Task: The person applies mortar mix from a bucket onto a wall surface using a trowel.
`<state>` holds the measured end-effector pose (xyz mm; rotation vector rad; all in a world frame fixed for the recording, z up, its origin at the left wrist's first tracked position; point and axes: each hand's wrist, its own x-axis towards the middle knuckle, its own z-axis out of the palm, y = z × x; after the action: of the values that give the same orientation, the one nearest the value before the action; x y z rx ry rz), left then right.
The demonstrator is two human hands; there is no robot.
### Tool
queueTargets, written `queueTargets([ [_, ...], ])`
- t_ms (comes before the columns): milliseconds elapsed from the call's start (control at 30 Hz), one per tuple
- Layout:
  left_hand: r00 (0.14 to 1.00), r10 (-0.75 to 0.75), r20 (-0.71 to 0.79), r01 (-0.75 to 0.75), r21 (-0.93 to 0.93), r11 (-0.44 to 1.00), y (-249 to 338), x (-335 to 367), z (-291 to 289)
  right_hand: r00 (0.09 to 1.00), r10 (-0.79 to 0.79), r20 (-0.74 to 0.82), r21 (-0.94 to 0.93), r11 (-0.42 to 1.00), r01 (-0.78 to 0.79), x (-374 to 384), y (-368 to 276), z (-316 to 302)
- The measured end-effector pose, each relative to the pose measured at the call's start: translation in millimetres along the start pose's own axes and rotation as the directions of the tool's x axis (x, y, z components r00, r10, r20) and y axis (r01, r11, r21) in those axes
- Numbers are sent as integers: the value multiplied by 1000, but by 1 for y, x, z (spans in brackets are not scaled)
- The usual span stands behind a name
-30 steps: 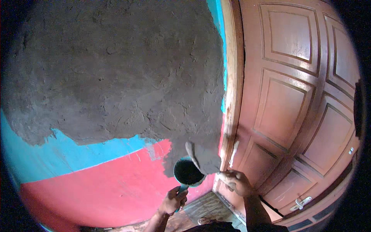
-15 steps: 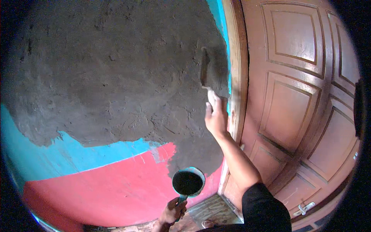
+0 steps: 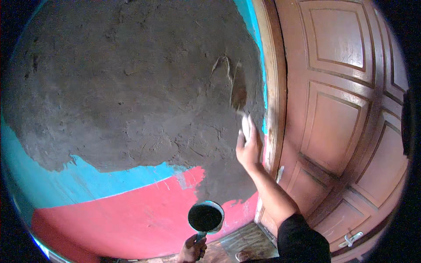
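Note:
My right hand (image 3: 249,148) is closed round the pale handle of a trowel (image 3: 239,90), its blade laid against the grey wet plaster (image 3: 131,87) near the door frame. A curved ridge of fresh plaster stands just left of the blade. Low in the middle, my left hand (image 3: 192,249) grips the handle of a round dipper (image 3: 206,218) with dark contents, held in front of the wall's lower part. Below the plaster's ragged edge shows a turquoise band (image 3: 109,184), and under it pink paint (image 3: 131,223).
Close on the right stands a wooden door frame (image 3: 275,87) beside a brown panelled door (image 3: 335,114) with a metal handle (image 3: 351,239). The floor (image 3: 245,241) shows at the bottom, with part of a foot (image 3: 241,255) on it.
The trowel and my right hand have moved slightly down, leaving a curved plaster ridge on the wall. The dipper in my left hand has shifted a little left and down.

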<state>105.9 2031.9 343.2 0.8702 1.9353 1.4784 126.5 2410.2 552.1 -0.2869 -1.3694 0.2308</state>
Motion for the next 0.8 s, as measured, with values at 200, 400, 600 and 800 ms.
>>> queueTargets([
  [200, 974, 217, -65, -198, 217, 956, -15, 5, 18, 994, 86, 71, -124, 989, -77, 40, 5, 50],
  [400, 994, -81, 75, 99, -286, 953, 11, -4, 5, 974, -67, 216, 84, 995, 50, -31, -16, 39],
  [600, 989, -35, -141, 9, -183, 983, 23, -9, 14, 998, 55, 31, 87, 995, -57, -4, 17, 22],
  [800, 992, 9, -127, -1, 61, 998, -41, 1, -1, 979, 126, 162, -160, 982, -100, 29, 20, 37],
])
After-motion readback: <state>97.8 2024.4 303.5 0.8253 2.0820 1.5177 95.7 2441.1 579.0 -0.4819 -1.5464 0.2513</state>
